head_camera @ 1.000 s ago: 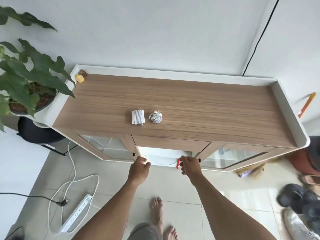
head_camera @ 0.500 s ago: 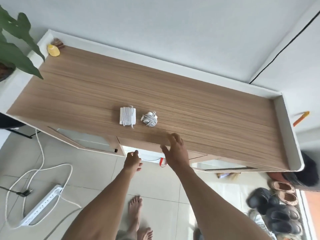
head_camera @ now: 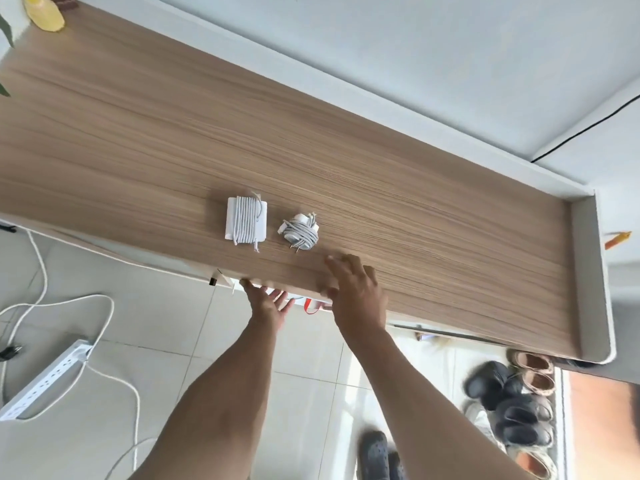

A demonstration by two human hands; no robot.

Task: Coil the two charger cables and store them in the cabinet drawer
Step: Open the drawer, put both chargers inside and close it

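Two white chargers lie side by side near the front of the wooden cabinet top [head_camera: 173, 133]. The left one is a square charger [head_camera: 246, 221] with its cable wound tightly round the block. The right one is a small round charger [head_camera: 300, 231] with its cable coiled about it. My right hand [head_camera: 355, 289] hovers over the front edge just right of the chargers, fingers spread and holding nothing. My left hand [head_camera: 268, 301] is below the cabinet's front edge at the open drawer [head_camera: 294, 299], fingers extended. The drawer's inside is mostly hidden under the top.
A red tag [head_camera: 309, 305] hangs at the drawer front between my hands. A yellow object [head_camera: 45, 12] sits at the far left corner of the top. On the floor lie a white power strip [head_camera: 45, 379] with cords and several shoes [head_camera: 512, 403].
My right hand has risen from the drawer front up over the cabinet top toward the chargers. My left hand stays at the drawer. The view has moved closer and tilted.
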